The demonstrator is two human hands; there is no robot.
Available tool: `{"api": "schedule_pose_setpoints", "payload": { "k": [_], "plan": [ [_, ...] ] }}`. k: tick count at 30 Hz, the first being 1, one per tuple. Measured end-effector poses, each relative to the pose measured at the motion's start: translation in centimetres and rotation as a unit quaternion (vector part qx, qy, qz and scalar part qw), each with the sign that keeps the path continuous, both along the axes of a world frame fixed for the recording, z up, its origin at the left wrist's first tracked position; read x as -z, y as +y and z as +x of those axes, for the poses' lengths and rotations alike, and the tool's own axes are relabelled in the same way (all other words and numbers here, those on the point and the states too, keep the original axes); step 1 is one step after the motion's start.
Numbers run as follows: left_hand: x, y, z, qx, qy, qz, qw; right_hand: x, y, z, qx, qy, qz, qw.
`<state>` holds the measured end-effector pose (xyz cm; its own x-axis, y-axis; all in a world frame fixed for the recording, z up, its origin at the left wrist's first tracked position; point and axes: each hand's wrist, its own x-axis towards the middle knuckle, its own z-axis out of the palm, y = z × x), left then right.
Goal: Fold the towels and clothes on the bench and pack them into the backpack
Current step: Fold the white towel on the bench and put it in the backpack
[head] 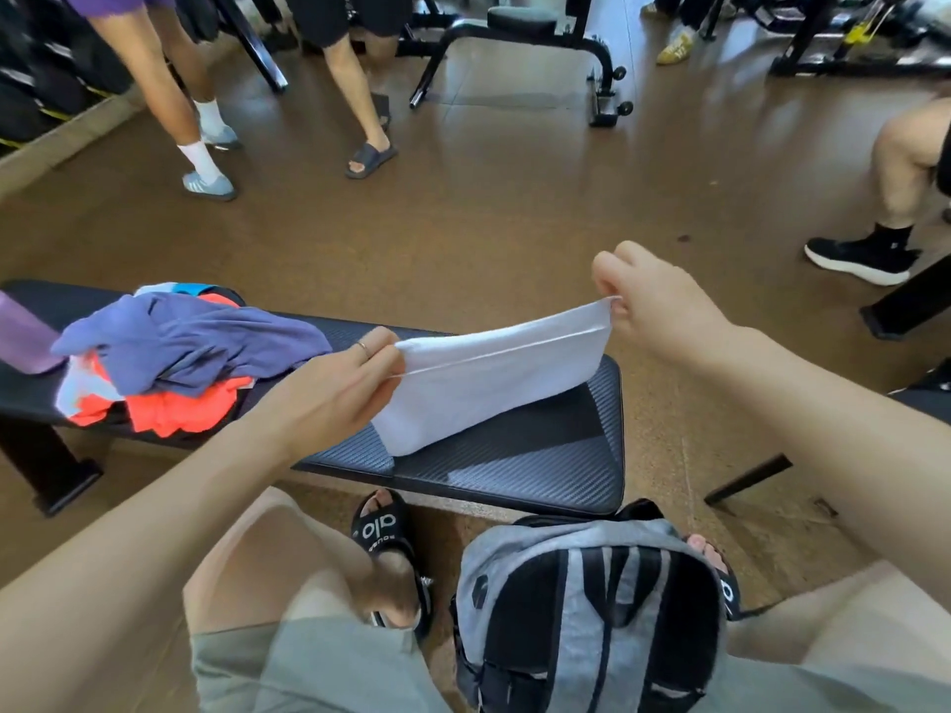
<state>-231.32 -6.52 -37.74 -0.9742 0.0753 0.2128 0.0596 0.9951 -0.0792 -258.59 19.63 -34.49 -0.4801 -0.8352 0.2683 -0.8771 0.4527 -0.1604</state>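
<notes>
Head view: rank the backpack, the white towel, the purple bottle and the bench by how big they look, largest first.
1. bench
2. backpack, though it sits nearest the camera, so its lead over the towel is unsure
3. white towel, held up by the left hand and right hand
4. purple bottle, cut off by the frame edge

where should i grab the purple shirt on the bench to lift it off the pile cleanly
Take the purple shirt at its raised middle bunch, coming from above on the near side. It lies crumpled on top of the orange garment, so a top pinch should lift it alone. Both hands, left hand and right hand, are now pinching the white towel.
</notes>
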Motion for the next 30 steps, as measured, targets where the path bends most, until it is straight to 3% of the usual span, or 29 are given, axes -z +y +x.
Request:
{"api": "schedule_pose_setpoints", "payload": {
  "k": [4, 8, 13, 19, 23, 26, 30],
  "plan": [
    [0.2, 0.3, 0.0, 0.016, -0.023, -0.005, 1.000, 0.4, 0.8, 0.9, -0.100, 0.113, 0.090, 0.984],
    [-0.2, -0.6, 0.5, 0.012, -0.022, -0.005, 1.000, 1.1, 2.0, 0.8, -0.127, 0.163, 0.152, 0.966],
    [-0.2, -1.0, 0.6, 0.029, -0.032, -0.032, 0.999, 2.1, 3.2, 0.1, -0.170, 0.091, 0.069, 0.979],
    [-0.8, -0.5, 0.3, 0.027, -0.029, -0.054, 0.998, 2.8, 3.8, 0.6, -0.143, 0.055, 0.025, 0.988],
    [-0.5, -0.8, 0.4, 0.030, -0.026, -0.047, 0.998, 2.8, 3.8, 0.4, -0.101, -0.023, -0.027, 0.994],
    [0.2, -1.3, 0.6, 0.033, -0.035, -0.042, 0.998, 2.7, 3.9, 0.0, -0.082, -0.081, -0.018, 0.993],
    [0.4, -1.4, 0.8, 0.022, -0.026, -0.023, 0.999, 2.4, 3.9, 0.4, -0.100, -0.090, -0.009, 0.991]
  ]
}}
